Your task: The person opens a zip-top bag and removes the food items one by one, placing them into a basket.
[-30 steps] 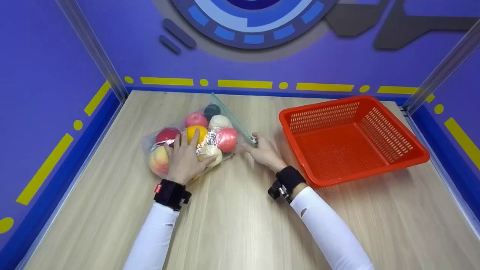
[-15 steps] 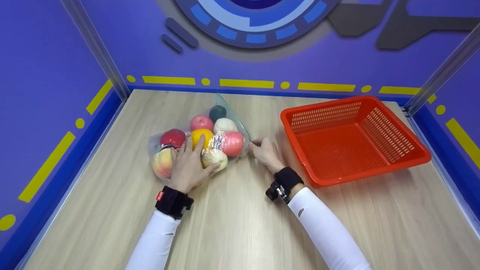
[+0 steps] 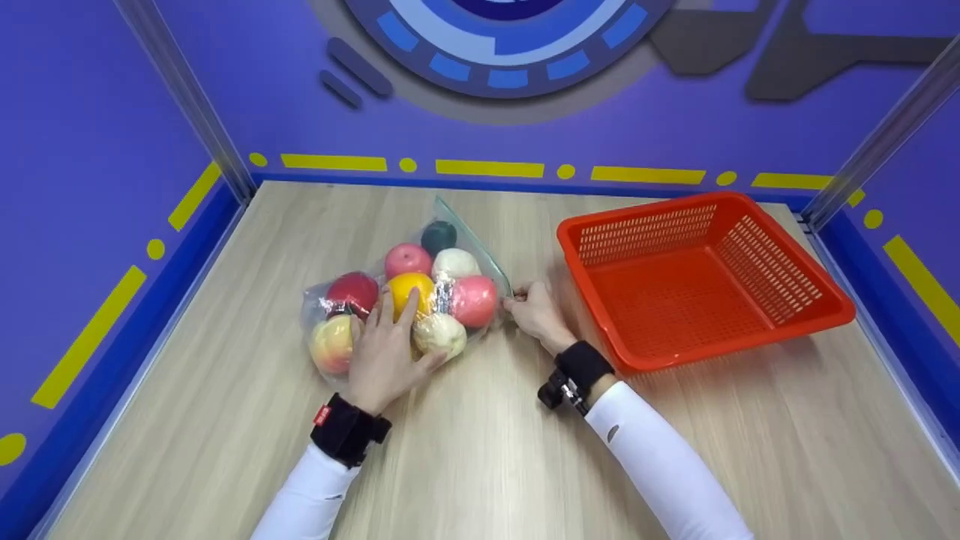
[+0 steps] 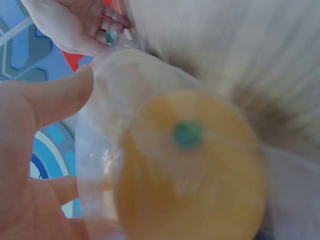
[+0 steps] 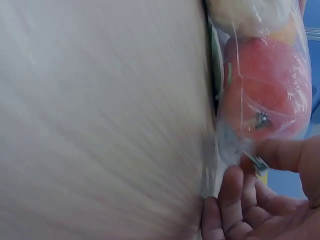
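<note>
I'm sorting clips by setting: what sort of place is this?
Probably an indoor booth or staged workstation: printed purple panels wall in a wood-grain tabletop, with metal posts at the back corners.

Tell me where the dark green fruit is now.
In the head view, the dark green fruit lies left of centre, inside the far end of the clear bag, beside a pink fruit.

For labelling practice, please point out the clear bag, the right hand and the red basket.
Clear bag (image 3: pixel 475 245): head view, greenish edge strip.
Right hand (image 3: pixel 538 312): head view, back of the hand.
Red basket (image 3: pixel 682 289): head view, bare floor.
</note>
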### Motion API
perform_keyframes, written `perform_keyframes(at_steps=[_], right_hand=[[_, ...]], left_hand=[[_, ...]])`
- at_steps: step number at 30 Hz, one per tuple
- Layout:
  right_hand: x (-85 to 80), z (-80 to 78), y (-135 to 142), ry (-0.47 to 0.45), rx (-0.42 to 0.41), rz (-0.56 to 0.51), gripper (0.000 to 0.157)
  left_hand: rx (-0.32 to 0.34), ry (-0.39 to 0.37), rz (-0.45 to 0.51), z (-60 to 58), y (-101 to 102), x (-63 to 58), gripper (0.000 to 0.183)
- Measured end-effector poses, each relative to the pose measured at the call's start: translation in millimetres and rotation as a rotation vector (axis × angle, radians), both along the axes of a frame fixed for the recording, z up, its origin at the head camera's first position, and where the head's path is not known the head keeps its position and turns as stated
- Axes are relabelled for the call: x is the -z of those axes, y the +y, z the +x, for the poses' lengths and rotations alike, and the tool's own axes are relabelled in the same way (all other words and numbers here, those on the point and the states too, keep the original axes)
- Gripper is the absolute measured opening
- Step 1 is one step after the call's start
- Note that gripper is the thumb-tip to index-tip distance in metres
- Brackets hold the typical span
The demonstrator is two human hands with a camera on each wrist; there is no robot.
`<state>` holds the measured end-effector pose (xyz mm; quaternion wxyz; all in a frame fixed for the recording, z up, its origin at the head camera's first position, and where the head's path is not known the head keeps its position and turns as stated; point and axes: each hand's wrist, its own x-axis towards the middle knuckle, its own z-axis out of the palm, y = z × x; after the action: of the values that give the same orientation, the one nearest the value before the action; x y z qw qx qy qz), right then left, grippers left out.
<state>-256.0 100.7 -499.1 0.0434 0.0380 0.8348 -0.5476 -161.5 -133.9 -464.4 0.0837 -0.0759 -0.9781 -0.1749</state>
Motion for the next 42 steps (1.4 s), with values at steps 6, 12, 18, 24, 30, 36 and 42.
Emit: perform_keyframes(at_steps=[6, 12, 18, 24, 30, 36, 42], right_hand=[[3.8, 9.4, -4, 0.117, 0.111, -0.107, 0.020], [-5.4, 19.6, -4, 0.248, 0.081, -0.278, 0.017], [-18.8, 31.0, 0, 0.311, -0.045, -0.369, 0.010], [-24.1, 41.2, 7, 0.343, -0.125, -0.380, 0.010], [-25.8, 47.6, 9, 0.346, -0.137, -0.394, 0.009], [-28.7, 54.9, 9, 0.344, -0.155, -0.344, 0.012], [-34.4, 62.8, 11, 0.337, -0.144, -0.363, 0.010]], left_hand=[[0.041, -0.086, 0.003, 2.7, -4, -10.1, 0.099], [0.117, -0.142, -0.046, -7.2, -5, -27.4, 0.102], [0.203, -0.116, -0.013, -26.3, 8, -51.4, 0.084], [0.309, -0.082, 0.041, -58.8, 31, -79.5, 0.049], [0.443, -0.063, -0.110, -95.3, 67, -89.6, 0.042], [0.546, -0.096, -0.287, -106.5, 86, -86.4, 0.032], [0.552, -0.144, -0.215, -108.2, 80, -93.1, 0.011]])
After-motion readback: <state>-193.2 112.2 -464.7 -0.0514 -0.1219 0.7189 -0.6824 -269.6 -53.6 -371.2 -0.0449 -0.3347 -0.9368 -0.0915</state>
